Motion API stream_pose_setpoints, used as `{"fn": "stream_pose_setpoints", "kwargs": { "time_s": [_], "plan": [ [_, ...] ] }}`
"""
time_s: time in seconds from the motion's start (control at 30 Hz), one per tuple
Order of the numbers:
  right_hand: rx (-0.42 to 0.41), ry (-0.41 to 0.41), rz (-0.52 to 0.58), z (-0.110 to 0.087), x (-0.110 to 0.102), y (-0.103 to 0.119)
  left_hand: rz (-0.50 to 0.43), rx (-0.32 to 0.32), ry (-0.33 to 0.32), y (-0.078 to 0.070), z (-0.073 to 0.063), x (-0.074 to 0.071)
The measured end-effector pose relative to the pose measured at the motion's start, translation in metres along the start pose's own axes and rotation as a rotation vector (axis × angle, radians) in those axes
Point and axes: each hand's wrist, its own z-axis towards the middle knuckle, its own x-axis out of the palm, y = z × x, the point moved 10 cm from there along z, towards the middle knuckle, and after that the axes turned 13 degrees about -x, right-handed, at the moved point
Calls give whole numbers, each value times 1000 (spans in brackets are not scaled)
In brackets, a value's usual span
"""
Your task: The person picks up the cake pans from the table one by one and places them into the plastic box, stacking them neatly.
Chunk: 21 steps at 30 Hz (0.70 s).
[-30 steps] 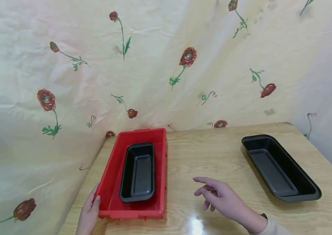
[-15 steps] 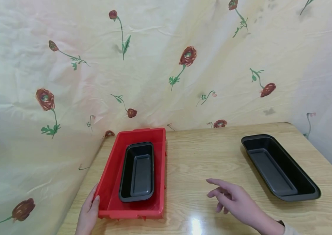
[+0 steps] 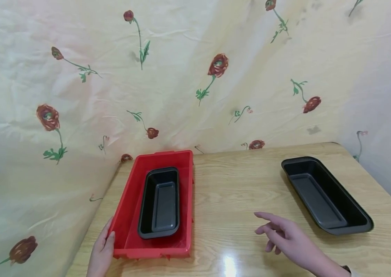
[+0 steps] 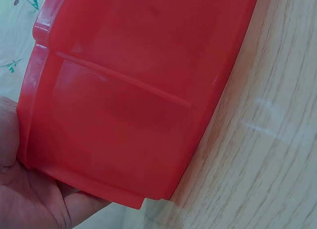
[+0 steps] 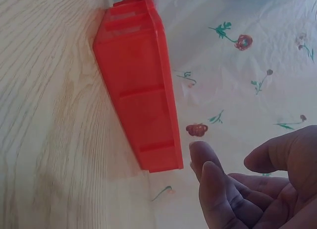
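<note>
Table (image 3: 226,188) bears a black pan (image 3: 320,200) near the right hand (image 3: 290,236), floral backdrop (image 3: 178,88) behind.

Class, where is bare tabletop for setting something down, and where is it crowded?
The widest bare patch of table lies between the red tray and the larger black pan, with the floral cloth behind and the right hand in front. Crowded: the left, where the left hand grips the tray holding the smaller pan.

Pale creased backdrop (image 3: 174,84), printed red flowers (image 3: 218,65), light wood-grain tabletop (image 3: 230,184), white glare (image 3: 229,266) on its surface
</note>
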Motion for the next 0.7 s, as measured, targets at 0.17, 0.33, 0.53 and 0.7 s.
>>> {"fn": "stream_pose_setpoints", "kwargs": {
  "time_s": [0.17,0.33,0.53,0.7],
  "plan": [
    [27,2,21,-6,-7,-7,4,23,0,-3,-2,-1],
    [45,-11,12,-11,-15,-11,-2,24,2,-3,-1,-1],
    [30,-47,-42,-16,-25,-11,2,3,-7,0,0,-1],
    [49,-74,-90,-23,-35,-13,7,13,-4,-1,0,0]
  ]
}}
